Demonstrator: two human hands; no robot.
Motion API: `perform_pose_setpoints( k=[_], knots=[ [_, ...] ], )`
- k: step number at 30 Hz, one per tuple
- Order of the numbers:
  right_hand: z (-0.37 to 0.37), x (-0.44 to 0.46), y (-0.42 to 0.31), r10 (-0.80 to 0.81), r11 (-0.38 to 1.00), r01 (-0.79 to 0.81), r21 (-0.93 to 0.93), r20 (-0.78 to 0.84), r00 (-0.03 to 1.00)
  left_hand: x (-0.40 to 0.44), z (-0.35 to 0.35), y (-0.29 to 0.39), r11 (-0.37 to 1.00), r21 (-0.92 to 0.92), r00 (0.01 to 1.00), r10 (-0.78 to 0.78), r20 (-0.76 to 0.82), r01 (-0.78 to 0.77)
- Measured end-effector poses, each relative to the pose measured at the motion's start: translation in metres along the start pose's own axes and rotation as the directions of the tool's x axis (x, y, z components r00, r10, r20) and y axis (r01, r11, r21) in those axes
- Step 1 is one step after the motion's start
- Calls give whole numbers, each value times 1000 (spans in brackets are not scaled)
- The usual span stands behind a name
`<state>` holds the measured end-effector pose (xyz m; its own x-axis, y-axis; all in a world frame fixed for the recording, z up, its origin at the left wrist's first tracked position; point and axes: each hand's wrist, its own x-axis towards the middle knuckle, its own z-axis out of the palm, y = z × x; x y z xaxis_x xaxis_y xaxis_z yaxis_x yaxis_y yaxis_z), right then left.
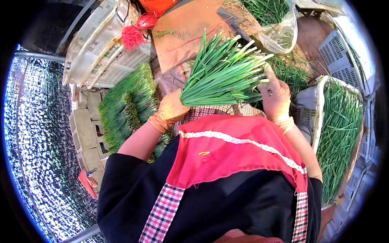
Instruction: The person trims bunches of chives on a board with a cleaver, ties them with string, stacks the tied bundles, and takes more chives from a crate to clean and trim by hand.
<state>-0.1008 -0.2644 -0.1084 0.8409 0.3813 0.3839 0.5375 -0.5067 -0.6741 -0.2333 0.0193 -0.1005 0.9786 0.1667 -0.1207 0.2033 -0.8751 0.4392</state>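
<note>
A thick bunch of garlic chives point(227, 75) lies across in front of my chest, green leaves to the left and pale stem ends to the upper right. Wrapped round its lower left side is my left hand point(172, 106), in a thin orange glove. My right hand point(277, 95), gloved alike, is at the stem ends; one finger points up along them while the others curl in, partly hidden by the chives. Beneath the bunch, a checked cloth point(206, 112) covers my lap. Several tied bunches of chives point(133, 101) are stacked at my left.
A brown board point(182, 42) with a dark flat blade point(233, 22) on it lies ahead. Red string point(133, 37) hangs by white crates point(109, 60) at upper left. A lined crate of loose chives point(338, 133) stands at right; a plastic bag point(279, 38) lies at upper right.
</note>
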Motion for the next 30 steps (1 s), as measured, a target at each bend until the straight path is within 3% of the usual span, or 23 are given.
perform_pose_setpoints(
  k=[2,3,4,5,8,10,12,15,16,17,19,21,22,24,25,26,28,30],
  knots=[
    [1,-2,2,-90,977,96,192,-39,995,1,-3,1,1000,15,999,24,23,-25],
    [-8,3,-1,121,838,-143,526,76,990,2,-5,3,1000,15,999,24,23,-24],
    [-23,12,-5,272,544,-368,754,256,927,3,-6,5,1000,5,999,-7,43,7],
    [-43,16,7,206,456,-493,741,451,869,2,-7,6,999,-5,997,-38,65,38],
    [-74,19,25,277,531,-393,751,285,918,5,0,-4,998,-63,998,20,56,-17],
    [-103,25,68,310,646,-268,714,75,948,3,-3,0,994,-96,996,-44,77,52],
    [-142,36,99,387,871,-221,438,-337,858,3,-3,1,997,-35,994,-72,83,75],
    [-177,27,161,496,839,-220,498,-534,685,2,-7,5,995,-90,996,-32,80,40],
    [-174,25,174,354,935,-312,168,-477,804,3,-6,4,993,-115,997,-26,73,35],
    [-174,21,184,242,927,-323,-190,-355,903,4,-4,1,993,-112,997,-21,76,29],
    [-112,10,129,482,815,-435,-382,33,875,4,0,-5,992,-126,998,-18,54,25],
    [-61,1,113,330,944,-314,-105,358,873,5,2,-8,994,-93,996,-56,76,63],
    [-38,-4,116,263,931,-339,132,402,877,4,2,-9,992,-60,990,-101,95,107],
    [-20,2,98,225,821,-485,301,610,760,3,-1,-5,993,-40,989,-106,100,111],
    [-17,5,84,321,569,-771,286,785,529,3,-4,-3,994,-23,989,-102,103,105],
    [-12,8,83,245,507,-805,307,844,477,4,-6,-1,994,-19,989,-104,101,107],
    [0,9,91,131,695,-610,380,767,628,4,-8,4,989,-73,986,-116,117,125],
    [-9,10,89,195,703,-633,326,767,612,4,-11,9,988,-98,986,-109,125,121]
  ],
)
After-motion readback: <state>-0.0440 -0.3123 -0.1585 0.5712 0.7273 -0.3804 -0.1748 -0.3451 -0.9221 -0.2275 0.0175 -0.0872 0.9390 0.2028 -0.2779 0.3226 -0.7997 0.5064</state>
